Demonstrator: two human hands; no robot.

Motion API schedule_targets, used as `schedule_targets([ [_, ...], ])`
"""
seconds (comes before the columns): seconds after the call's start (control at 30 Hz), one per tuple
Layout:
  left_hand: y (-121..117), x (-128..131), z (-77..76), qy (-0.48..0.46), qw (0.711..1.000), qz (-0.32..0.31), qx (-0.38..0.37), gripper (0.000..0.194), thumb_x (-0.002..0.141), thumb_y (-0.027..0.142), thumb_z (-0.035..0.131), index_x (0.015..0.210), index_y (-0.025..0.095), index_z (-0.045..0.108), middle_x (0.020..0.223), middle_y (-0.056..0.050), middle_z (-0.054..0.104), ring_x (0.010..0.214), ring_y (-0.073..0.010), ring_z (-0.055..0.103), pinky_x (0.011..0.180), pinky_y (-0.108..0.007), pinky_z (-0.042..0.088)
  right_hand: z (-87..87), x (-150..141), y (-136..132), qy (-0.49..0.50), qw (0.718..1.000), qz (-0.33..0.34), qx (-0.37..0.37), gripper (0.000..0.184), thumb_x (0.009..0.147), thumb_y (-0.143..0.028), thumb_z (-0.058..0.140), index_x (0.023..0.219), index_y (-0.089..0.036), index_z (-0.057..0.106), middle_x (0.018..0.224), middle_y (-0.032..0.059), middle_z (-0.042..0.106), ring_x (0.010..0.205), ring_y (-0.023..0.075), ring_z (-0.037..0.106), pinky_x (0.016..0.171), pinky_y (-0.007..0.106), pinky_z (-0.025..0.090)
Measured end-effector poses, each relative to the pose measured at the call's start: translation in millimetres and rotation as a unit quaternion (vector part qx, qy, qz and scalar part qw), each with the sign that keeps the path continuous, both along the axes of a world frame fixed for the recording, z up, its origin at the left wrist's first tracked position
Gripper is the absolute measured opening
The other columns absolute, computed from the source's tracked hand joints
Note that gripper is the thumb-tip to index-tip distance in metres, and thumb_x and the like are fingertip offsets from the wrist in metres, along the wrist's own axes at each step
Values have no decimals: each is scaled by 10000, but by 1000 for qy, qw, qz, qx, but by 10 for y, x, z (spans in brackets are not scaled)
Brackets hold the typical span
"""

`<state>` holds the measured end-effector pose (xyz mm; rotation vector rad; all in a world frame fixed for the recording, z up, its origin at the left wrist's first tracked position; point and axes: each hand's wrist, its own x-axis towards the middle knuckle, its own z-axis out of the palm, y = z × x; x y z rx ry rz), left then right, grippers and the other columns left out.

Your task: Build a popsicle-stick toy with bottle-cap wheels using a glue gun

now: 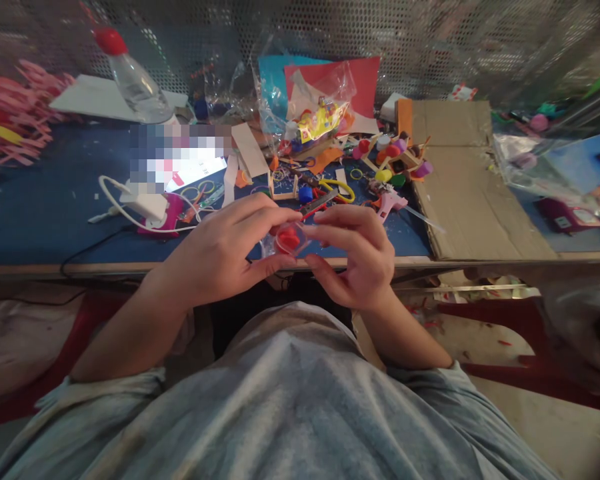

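Note:
My left hand (225,243) and my right hand (360,253) meet over the table's front edge. Between their fingertips is a small clear plastic container (303,241) with a red piece (287,238) showing in it. Thumbs lie below it and fingers above, from both sides. Whether the red piece is loose inside cannot be made out. Just beyond the fingers lies a cutter knife (321,203) with its blade out. Near it are a yellow loop-shaped handle (349,191), a blue cap (305,194) and a pink glue gun (391,203) with a glue stick.
A lit phone (200,170), a white charger (149,203) and its cable lie at left. Behind stand a red-capped bottle (137,83) and pink pieces (15,113). A cardboard sheet (460,180) covers the right. Coloured caps, wooden sticks and plastic bags crowd the back.

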<state>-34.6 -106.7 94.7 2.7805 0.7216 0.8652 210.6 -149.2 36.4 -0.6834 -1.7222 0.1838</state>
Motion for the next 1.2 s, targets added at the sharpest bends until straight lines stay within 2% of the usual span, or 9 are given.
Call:
schedule_targets([
  [0.2,224,-201,-128,83,987,122,60,474,1120,519,631,1463,202,709,1334,-184,763,1226,-380,766,1064,-532,657,-13,-1,-75,211,939,98,-253,568,1045,-623,733,1540,-382,595,1354,84,811,883,218,806,614,345,677],
  [0.4,559,-305,-414,227,958,177,-1,518,1069,418,682,1483,108,697,1315,-222,728,1260,-443,730,1120,-605,624,-44,4,-81,231,928,78,-282,578,1013,-629,793,1502,-383,607,1217,71,854,802,224,814,608,380,685],
  [0.5,609,-323,-478,175,964,196,-29,627,1055,467,701,1598,161,628,1424,-214,705,1303,-425,716,1139,-601,615,-57,-7,-95,219,929,79,-287,584,1032,-607,780,1536,-385,585,1228,70,860,786,220,816,630,394,696],
  [0.63,354,-187,-470,-68,988,135,-9,537,1137,486,529,1618,256,596,1243,-124,734,1155,-304,708,1087,-559,632,-63,-32,-119,203,927,111,-296,702,1027,-638,773,1616,-368,501,1291,91,855,889,238,858,824,444,752],
  [0.73,17,56,-466,-207,969,128,-51,523,1201,421,380,1720,382,434,1467,-105,685,1205,-243,731,1058,-480,665,-80,-71,-127,184,910,175,-327,821,1026,-667,763,1700,-374,395,1396,102,834,1201,291,858,1020,501,734],
  [0.8,-147,218,-484,-207,971,104,-66,575,1216,414,312,1790,393,280,1631,-116,633,1430,-273,689,1136,-505,654,-115,-106,-126,169,896,219,-348,921,1015,-736,734,1752,-380,312,1446,111,816,1329,309,819,1074,533,716],
  [0.9,-202,364,-552,-175,982,53,-45,603,1219,414,315,1817,366,254,1731,-127,598,1617,-309,591,1289,-566,581,-196,-145,-129,165,880,250,-368,1106,963,-892,656,1819,-386,173,1470,134,798,1267,305,838,982,514,740],
  [1.03,-85,375,-684,-137,990,-17,-1,591,1203,297,419,1790,245,386,1712,-189,624,1619,-293,611,1321,-516,576,-218,-106,-176,177,874,234,-387,1267,881,-1020,592,1852,-413,51,1505,141,782,1164,286,856,919,490,757],
  [1.2,4,278,-751,-182,981,-20,60,539,1201,256,440,1736,219,493,1587,-168,735,1501,-255,715,1234,-425,639,11,50,-286,197,853,242,-418,1228,903,-1005,582,1859,-440,59,1574,122,764,1333,340,823,1015,543,738],
])
